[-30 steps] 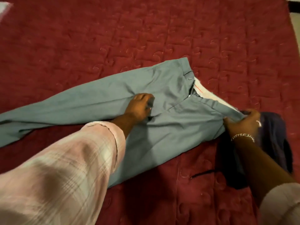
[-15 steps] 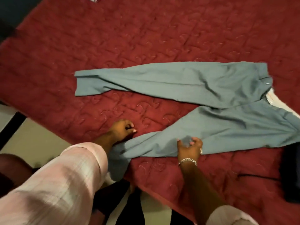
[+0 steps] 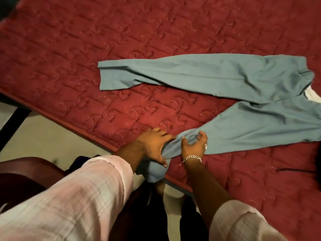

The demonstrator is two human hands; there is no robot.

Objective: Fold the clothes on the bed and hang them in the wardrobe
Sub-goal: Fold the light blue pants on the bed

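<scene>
Grey-blue trousers [image 3: 225, 80] lie spread on the red quilted bed [image 3: 104, 40], waistband at the right, the two legs splayed apart toward the left. The near leg's cuff [image 3: 156, 174] hangs over the bed's front edge. My left hand [image 3: 152, 145] rests on that leg near the cuff, fingers straight and spread, thumb pointing down along the cloth. Just to its right, my right hand [image 3: 194, 143], wearing a bracelet and ring, has its fingers curled round a raised fold of the same leg.
A dark garment [image 3: 318, 164] with a thin black cord [image 3: 295, 169] lies at the right edge of the bed. The bed's front edge runs diagonally from left to bottom centre, with pale floor [image 3: 43, 136] below. A dark reddish-brown chair [image 3: 26, 178] stands at lower left.
My view has shifted left along the trousers from waist to cuffs. My hands left the waistband and crotch for the near leg. My left hand has since uncurled and moved beside the right.
</scene>
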